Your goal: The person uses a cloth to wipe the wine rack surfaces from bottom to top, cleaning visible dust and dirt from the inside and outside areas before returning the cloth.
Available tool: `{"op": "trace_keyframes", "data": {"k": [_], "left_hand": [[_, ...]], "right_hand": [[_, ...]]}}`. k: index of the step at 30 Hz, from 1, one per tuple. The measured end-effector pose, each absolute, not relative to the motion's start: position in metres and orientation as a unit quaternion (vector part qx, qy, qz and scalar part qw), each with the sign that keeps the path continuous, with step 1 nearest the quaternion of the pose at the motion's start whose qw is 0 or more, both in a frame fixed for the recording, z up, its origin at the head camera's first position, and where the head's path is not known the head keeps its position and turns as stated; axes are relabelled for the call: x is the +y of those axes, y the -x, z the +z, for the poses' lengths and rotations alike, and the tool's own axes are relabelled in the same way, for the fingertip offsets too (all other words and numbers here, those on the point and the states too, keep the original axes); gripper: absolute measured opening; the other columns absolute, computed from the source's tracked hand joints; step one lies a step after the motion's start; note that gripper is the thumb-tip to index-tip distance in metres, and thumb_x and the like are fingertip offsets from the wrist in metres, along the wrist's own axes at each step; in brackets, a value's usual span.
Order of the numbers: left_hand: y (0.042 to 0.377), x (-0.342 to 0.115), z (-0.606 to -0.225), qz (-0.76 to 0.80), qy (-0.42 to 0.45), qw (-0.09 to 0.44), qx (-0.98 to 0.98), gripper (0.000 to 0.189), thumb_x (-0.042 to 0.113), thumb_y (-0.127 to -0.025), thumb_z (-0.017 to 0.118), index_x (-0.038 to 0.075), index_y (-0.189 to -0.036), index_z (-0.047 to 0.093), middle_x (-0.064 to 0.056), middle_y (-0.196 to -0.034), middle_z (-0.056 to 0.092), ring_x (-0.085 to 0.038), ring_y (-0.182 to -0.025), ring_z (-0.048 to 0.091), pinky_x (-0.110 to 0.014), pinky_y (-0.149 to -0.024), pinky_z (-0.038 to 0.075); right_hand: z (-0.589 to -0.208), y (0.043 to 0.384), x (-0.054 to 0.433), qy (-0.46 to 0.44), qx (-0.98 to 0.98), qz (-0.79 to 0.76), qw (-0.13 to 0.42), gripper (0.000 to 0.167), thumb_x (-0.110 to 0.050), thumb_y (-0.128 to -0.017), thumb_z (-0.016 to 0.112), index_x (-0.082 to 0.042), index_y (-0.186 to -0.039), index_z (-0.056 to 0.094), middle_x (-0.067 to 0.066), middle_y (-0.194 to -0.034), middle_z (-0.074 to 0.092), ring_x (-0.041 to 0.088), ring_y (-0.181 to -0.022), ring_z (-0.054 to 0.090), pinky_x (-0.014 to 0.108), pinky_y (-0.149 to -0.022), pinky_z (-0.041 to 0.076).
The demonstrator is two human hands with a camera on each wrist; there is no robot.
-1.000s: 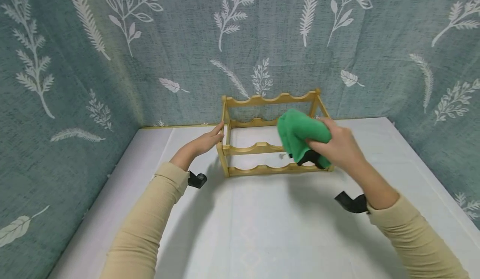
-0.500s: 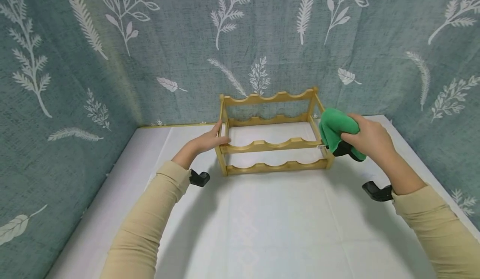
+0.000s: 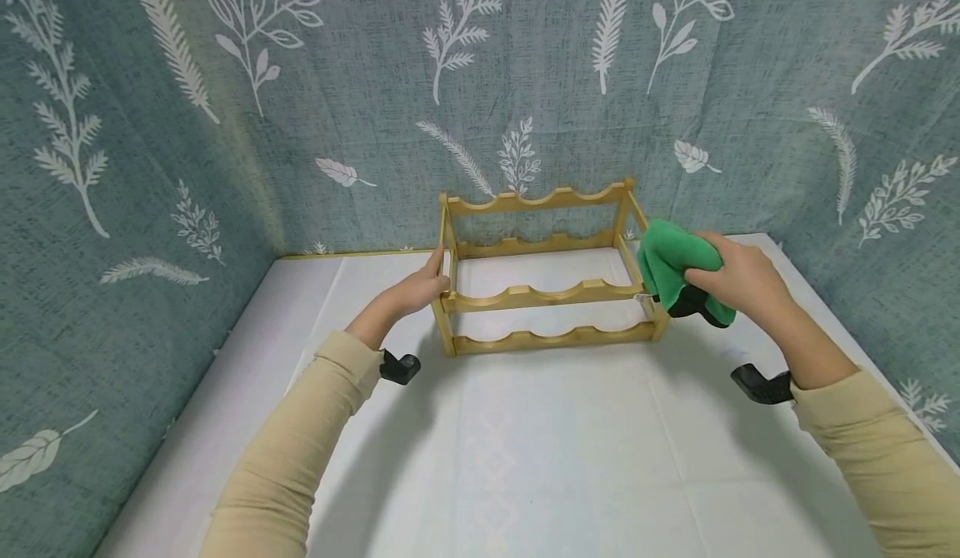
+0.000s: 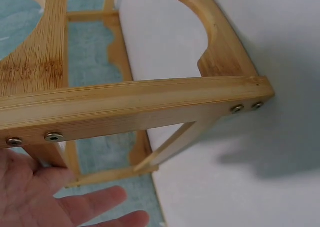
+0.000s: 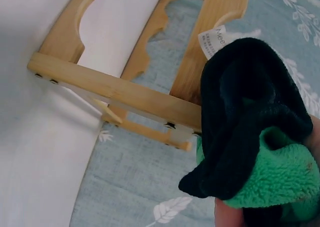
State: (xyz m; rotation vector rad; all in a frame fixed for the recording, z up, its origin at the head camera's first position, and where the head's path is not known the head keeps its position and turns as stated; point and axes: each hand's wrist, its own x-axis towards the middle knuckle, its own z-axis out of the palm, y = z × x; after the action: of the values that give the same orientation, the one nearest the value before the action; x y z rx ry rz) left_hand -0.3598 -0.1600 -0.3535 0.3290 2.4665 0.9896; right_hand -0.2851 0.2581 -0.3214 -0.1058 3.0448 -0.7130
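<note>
The wooden wine rack [image 3: 551, 293], with scalloped rails, stands at the back of the white table. My left hand [image 3: 417, 288] rests at its left end, thumb by the front top rail. In the left wrist view its fingers [image 4: 97, 204] stretch out straight beside the end frame. At the other end my right hand [image 3: 744, 273] grips a bunched cleaning cloth [image 3: 675, 254], plush green on one side and black on the other. The cloth overlaps the rack's right front corner. A white label [image 5: 212, 41] sticks out from it. Folds of cloth hide most of the right fingers in the right wrist view.
Behind the rack hangs a teal curtain [image 3: 375, 67] with white leaf prints, also closing off both sides. The white table [image 3: 555, 450] stretches forward from the rack. A black camera mount is on each wrist, the right one [image 3: 761, 385] above the tabletop.
My right hand has moved right with the cloth, from over the rack's front rails to its right end. My left hand has stayed at the left end, its thumb shifting slightly.
</note>
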Motion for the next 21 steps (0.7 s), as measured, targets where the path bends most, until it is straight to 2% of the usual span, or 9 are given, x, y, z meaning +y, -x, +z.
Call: {"op": "trace_keyframes", "data": {"k": [4, 8, 12, 17, 21], "left_hand": [[0.355, -0.16, -0.353, 0.358, -0.127, 0.23, 0.896, 0.075, 0.018, -0.089, 0.028, 0.018, -0.143, -0.024, -0.007, -0.151, -0.02, -0.027, -0.14, -0.009, -0.05, -0.111, 0.007], [0.347, -0.16, -0.352, 0.354, -0.128, 0.226, 0.898, 0.076, 0.017, -0.088, 0.029, 0.018, -0.143, -0.023, -0.009, -0.152, -0.018, -0.028, -0.14, -0.006, -0.05, -0.111, 0.009], [0.338, -0.16, -0.352, 0.336, -0.129, 0.212, 0.908, 0.074, 0.019, -0.089, 0.028, 0.016, -0.145, -0.02, -0.011, -0.153, -0.012, -0.032, -0.14, 0.003, -0.051, -0.11, 0.013], [0.329, -0.161, -0.354, 0.323, -0.123, 0.201, 0.917, 0.074, 0.022, -0.088, 0.029, 0.019, -0.145, -0.018, -0.012, -0.154, -0.004, -0.035, -0.136, 0.019, -0.051, -0.108, 0.021], [0.322, -0.162, -0.354, 0.319, -0.124, 0.195, 0.919, 0.075, 0.023, -0.087, 0.03, 0.02, -0.145, -0.017, -0.013, -0.154, 0.0, -0.035, -0.134, 0.027, -0.051, -0.105, 0.025]], "right_hand": [[-0.322, 0.28, 0.262, 0.042, 0.971, -0.235, 0.013, 0.064, -0.034, -0.09, 0.047, 0.0, -0.141, 0.029, 0.032, -0.12, 0.047, 0.038, -0.087, 0.05, 0.042, -0.062, 0.039], [-0.323, 0.273, 0.264, 0.049, 0.971, -0.235, 0.016, 0.062, -0.034, -0.09, 0.048, 0.001, -0.139, 0.031, 0.031, -0.114, 0.051, 0.034, -0.08, 0.051, 0.038, -0.059, 0.04], [-0.323, 0.266, 0.265, 0.05, 0.971, -0.234, 0.02, 0.062, -0.034, -0.09, 0.048, 0.002, -0.138, 0.032, 0.031, -0.111, 0.052, 0.032, -0.078, 0.052, 0.037, -0.058, 0.04], [-0.322, 0.258, 0.266, 0.054, 0.971, -0.233, 0.02, 0.06, -0.033, -0.09, 0.049, 0.002, -0.137, 0.034, 0.031, -0.111, 0.052, 0.031, -0.076, 0.051, 0.036, -0.056, 0.039], [-0.322, 0.251, 0.267, 0.057, 0.97, -0.234, 0.024, 0.06, -0.033, -0.09, 0.049, 0.001, -0.137, 0.034, 0.029, -0.105, 0.055, 0.028, -0.072, 0.049, 0.034, -0.055, 0.037]]}}
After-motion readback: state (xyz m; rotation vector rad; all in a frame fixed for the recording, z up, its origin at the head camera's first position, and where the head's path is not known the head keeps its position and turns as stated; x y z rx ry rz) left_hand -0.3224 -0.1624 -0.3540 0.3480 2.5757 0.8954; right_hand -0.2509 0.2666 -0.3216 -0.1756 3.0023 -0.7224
